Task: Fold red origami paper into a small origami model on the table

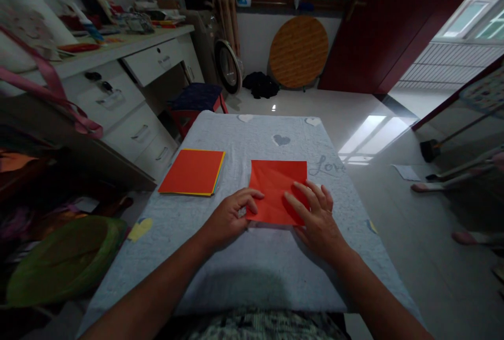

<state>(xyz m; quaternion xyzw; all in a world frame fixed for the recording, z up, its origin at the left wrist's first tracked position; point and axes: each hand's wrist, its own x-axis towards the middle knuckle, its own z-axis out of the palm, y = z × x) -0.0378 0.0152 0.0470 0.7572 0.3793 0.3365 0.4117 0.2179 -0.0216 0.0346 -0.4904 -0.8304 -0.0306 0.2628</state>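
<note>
A single red square sheet of paper (277,185) lies flat on the table with the pale blue cloth (244,256). My left hand (230,216) pinches the sheet's near left corner with curled fingers. My right hand (317,216) rests flat on the sheet's near right part, fingers stretched out and spread. To the left of the sheet sits a neat stack of coloured paper (192,172) with an orange-red sheet on top and yellow edges below.
A white desk with drawers (129,88) cluttered on top stands to the left, with a red stool (195,101) in front. A green bag (63,256) lies low left. A round wooden tabletop (298,51) leans on the far wall. Tiled floor on the right.
</note>
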